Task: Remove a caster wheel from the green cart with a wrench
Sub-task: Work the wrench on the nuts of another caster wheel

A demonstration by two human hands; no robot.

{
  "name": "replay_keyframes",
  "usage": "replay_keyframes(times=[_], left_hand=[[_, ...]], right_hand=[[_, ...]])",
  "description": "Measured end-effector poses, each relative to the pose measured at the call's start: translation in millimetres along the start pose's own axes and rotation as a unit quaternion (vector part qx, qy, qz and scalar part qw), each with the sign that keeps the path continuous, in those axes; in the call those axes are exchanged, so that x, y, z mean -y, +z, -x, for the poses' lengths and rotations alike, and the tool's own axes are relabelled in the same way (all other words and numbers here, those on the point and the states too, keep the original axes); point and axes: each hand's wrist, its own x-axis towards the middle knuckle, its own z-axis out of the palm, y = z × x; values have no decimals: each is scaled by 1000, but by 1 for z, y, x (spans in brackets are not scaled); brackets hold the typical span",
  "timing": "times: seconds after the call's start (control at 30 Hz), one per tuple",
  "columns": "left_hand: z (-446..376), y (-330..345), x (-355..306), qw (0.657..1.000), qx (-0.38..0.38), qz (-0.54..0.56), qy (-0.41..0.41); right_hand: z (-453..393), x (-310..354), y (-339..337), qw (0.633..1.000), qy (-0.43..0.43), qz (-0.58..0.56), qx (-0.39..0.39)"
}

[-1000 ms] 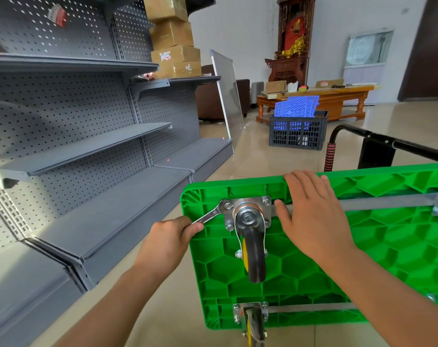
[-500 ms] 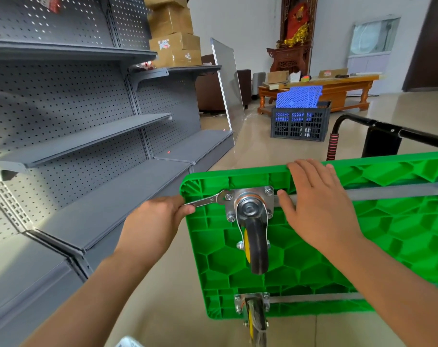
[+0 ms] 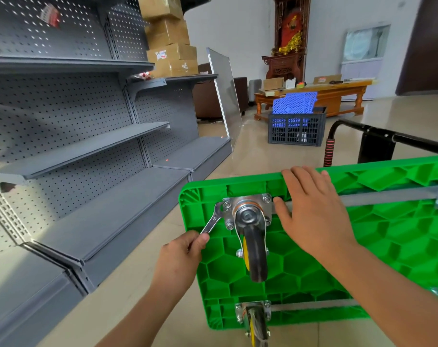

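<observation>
The green cart stands tipped on its side, its honeycomb underside facing me. A caster wheel with a black tyre and yellow hub is bolted through a metal plate near the cart's upper left corner. My left hand grips the handle of a steel wrench, whose jaw sits on the plate's upper left bolt. My right hand lies flat with straight fingers on the cart's top edge, just right of the plate. A second caster sits at the bottom edge.
Grey perforated store shelving runs along the left, close to the cart's corner. The cart's black handle juts out behind. A dark crate with blue panels and a wooden table stand farther back on the tiled floor.
My left hand has swung the wrench handle downward from nearly level to pointing lower left. My right hand stays on the cart's top edge.
</observation>
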Motion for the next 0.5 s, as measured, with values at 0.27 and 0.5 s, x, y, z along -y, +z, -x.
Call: replay_keyframes(times=[0.27, 0.5], left_hand=[[-7, 11, 6, 997, 32, 68, -24], [-4, 19, -15, 981, 60, 160, -88]], right_hand=[[0, 1, 1, 1000, 5, 4, 8], [0, 2, 0, 1000, 7, 1, 10]])
